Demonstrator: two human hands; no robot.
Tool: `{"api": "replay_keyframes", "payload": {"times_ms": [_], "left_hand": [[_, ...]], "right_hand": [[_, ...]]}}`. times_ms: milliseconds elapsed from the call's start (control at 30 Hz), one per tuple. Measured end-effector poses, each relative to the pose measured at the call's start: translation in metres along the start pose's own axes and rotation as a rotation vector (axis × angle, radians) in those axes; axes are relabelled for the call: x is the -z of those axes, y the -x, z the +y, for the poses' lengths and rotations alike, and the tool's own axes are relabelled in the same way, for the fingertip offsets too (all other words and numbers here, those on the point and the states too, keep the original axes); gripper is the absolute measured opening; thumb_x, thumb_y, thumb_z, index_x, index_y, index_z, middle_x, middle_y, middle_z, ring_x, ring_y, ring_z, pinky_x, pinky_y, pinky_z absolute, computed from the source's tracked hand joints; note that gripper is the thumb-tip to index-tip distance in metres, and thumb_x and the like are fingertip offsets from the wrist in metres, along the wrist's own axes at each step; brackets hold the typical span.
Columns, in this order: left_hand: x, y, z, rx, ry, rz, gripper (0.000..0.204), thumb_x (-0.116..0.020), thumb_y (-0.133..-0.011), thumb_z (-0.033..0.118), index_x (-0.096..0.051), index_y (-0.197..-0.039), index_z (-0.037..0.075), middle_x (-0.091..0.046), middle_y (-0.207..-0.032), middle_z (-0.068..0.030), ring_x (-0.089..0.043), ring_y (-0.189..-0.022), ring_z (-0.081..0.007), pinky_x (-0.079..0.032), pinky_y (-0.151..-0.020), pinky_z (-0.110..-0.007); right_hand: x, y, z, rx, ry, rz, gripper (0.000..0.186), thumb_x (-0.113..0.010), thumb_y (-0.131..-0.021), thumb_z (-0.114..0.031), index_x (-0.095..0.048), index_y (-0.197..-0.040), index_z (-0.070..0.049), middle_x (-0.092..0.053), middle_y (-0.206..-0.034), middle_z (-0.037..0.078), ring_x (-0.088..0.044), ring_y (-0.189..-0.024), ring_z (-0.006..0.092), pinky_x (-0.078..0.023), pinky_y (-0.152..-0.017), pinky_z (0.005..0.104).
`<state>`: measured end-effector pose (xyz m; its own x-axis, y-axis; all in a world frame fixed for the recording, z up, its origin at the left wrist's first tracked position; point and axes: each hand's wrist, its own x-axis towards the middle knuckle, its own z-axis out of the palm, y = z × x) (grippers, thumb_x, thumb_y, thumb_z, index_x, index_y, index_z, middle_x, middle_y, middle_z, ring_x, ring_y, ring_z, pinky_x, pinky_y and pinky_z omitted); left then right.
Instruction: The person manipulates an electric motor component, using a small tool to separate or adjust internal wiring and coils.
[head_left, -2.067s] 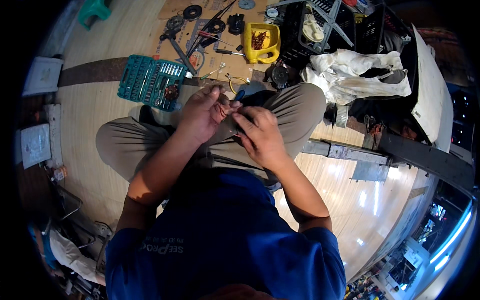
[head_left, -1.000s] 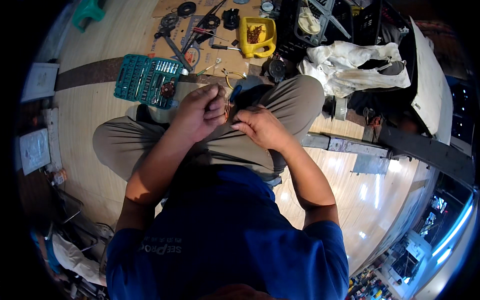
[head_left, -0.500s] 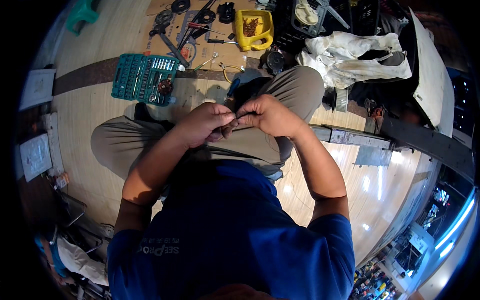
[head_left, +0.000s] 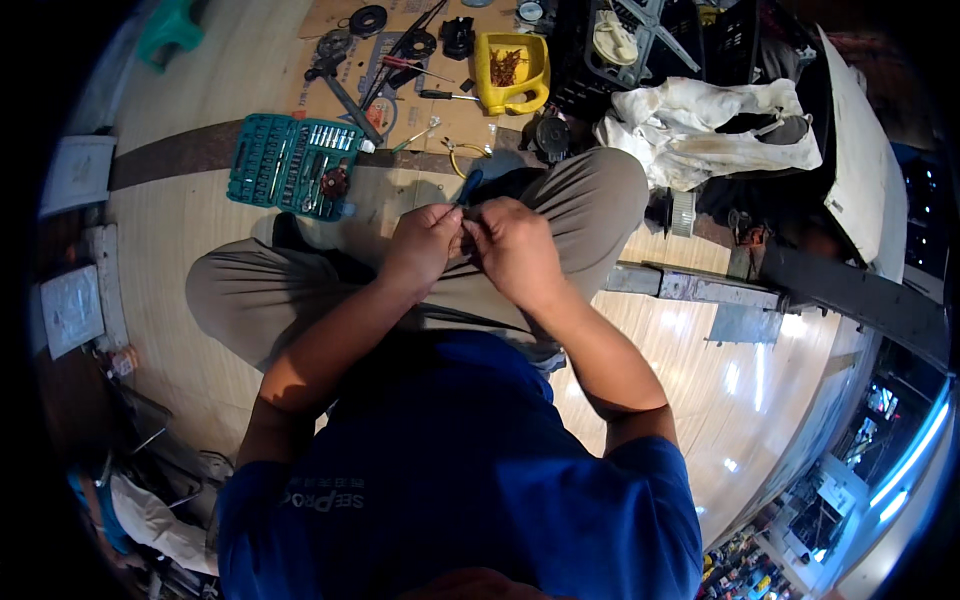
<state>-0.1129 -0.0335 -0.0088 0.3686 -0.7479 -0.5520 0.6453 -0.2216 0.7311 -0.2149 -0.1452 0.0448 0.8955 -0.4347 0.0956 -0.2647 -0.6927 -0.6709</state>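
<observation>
My left hand [head_left: 425,243] and my right hand [head_left: 514,248] meet above my crossed legs, fingertips close together. Both sets of fingers are curled in a pinch. Whatever they hold is small and dark, mostly covered by the fingers, so I cannot make out its kind. Just beyond the fingertips shows a blue-handled tool [head_left: 468,187]; whether it touches my left hand I cannot tell. Farther out, yellow-handled pliers [head_left: 467,156] lie on the floor. A green socket set case [head_left: 292,165] lies spread out to the left, with a reddish-brown round part [head_left: 335,182] on it.
Flattened cardboard [head_left: 405,75] bears screwdrivers, a long dark bar and several black parts. On its right stands a cut yellow jug [head_left: 512,75] with copper-coloured bits inside. A stained white cloth [head_left: 715,130] drapes at the right, near black crates. A green stool [head_left: 168,35] stands far left.
My right hand has turned and drawn inward, its back now facing up more, and its forearm has swung left. My left hand has tilted more upright. The whole view has shifted slightly.
</observation>
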Motion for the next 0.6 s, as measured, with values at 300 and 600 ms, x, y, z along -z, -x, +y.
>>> {"api": "replay_keyframes", "payload": {"times_ms": [300,600], "left_hand": [[-0.020,0.004,0.014,-0.013,0.637,-0.085,0.020,-0.042,-0.098,0.012,-0.052,-0.105,-0.003,-0.060,-0.106,-0.0148,-0.060,-0.097,-0.0227,-0.047,-0.091,-0.034],[0.002,-0.010,0.028,-0.300,0.695,-0.360,0.015,-0.043,-0.097,0.014,-0.054,-0.099,0.004,-0.063,-0.097,-0.0142,-0.062,-0.097,-0.0282,-0.047,-0.093,-0.043]], "right_hand": [[-0.027,0.012,-0.003,0.306,0.193,0.279,0.029,-0.059,-0.071,-0.006,-0.060,-0.099,0.003,-0.058,-0.104,0.016,-0.057,-0.087,0.0302,-0.050,-0.078,0.0352],[-0.025,0.016,-0.014,0.380,0.150,0.271,0.025,-0.059,-0.076,-0.004,-0.060,-0.099,0.003,-0.058,-0.104,0.016,-0.058,-0.083,0.0306,-0.050,-0.072,0.0352]]}}
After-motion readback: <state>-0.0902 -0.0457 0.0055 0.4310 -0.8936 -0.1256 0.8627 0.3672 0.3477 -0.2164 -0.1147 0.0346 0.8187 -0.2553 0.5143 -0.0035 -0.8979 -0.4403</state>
